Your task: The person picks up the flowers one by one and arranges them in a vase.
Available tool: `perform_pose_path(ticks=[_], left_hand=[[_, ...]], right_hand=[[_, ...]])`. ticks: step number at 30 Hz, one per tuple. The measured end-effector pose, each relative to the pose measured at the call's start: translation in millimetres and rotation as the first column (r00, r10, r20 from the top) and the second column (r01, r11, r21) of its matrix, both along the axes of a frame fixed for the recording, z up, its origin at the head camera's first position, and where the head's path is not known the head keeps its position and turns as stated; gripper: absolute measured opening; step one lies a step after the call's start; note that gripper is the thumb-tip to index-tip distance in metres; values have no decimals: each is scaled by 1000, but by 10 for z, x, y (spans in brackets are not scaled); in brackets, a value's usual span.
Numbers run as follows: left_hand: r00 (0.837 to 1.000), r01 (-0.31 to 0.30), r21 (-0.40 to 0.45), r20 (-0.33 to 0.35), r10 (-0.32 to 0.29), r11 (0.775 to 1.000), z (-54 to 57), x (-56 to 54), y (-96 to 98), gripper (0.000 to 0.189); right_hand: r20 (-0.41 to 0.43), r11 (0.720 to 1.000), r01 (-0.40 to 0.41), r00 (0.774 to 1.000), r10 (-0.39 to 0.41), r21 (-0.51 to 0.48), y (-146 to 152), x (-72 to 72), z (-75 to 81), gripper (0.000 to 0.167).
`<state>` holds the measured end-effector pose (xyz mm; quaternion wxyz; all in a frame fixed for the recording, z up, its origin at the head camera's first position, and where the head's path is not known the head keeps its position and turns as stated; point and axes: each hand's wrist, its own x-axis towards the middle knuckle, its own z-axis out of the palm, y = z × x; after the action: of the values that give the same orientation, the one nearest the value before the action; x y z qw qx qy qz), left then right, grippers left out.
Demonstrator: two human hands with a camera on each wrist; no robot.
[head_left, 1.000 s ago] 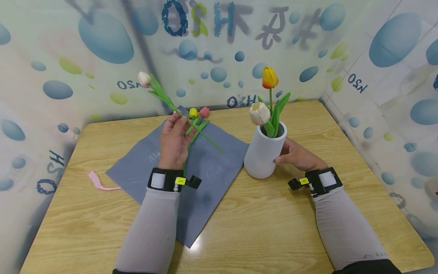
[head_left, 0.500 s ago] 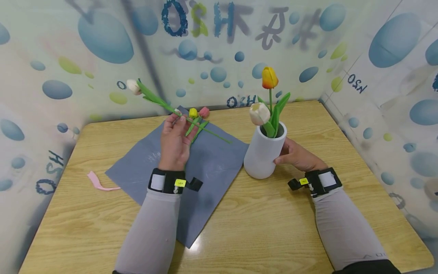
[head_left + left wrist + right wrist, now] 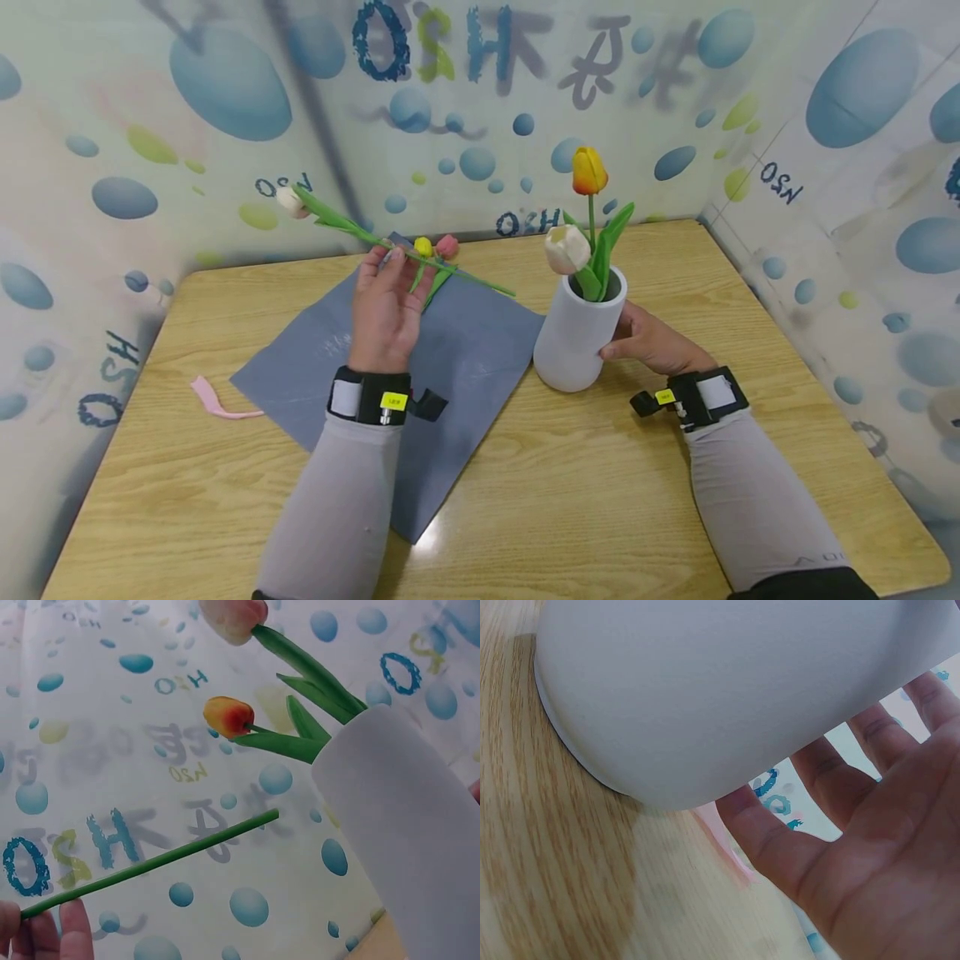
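Observation:
My left hand [image 3: 386, 312] pinches the green stem of a white tulip [image 3: 291, 202] between thumb and fingers. Its bloom points to the far left, and the bare stem end [image 3: 172, 855] slants toward the vase without touching it. A white vase [image 3: 573, 346] stands on the table, with my right hand [image 3: 656, 342] gripping its right side; in the right wrist view the fingers [image 3: 761, 832] lie against its wall. Inside the vase are an orange-yellow tulip [image 3: 590, 171], upright, and another white tulip [image 3: 567, 250], leaning left.
Grey wrapping paper [image 3: 457, 400] is spread on the wooden table [image 3: 600, 500] under the left hand. A yellow tulip [image 3: 423, 247] and a pink tulip [image 3: 447, 247] lie at its back corner. Pink ribbon [image 3: 213, 402] lies left of the paper. A patterned wall stands behind.
The white tulip in my left hand has turned nearer to level: its bloom swung left and down, its stem end right and up. My right hand and the vase stay in place.

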<state>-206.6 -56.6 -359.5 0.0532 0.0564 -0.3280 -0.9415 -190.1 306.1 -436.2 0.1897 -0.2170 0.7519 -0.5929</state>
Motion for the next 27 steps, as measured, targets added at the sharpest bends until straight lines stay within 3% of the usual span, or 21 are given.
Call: perform_pose_path(ticks=[7, 13, 27], left_hand=[[999, 19, 38, -34, -18, 999, 154, -4, 191, 11], [997, 52, -2, -56, -52, 999, 264, -20, 354, 9], [991, 26, -133, -126, -43, 991, 308, -4, 563, 12]], right_hand=[[-4, 1000, 3, 1000, -2, 9, 1, 3, -5, 82], [-6, 1000, 2, 1000, -2, 9, -2, -3, -11, 82], [10, 1000, -7, 1000, 7, -27, -4, -3, -9, 85]])
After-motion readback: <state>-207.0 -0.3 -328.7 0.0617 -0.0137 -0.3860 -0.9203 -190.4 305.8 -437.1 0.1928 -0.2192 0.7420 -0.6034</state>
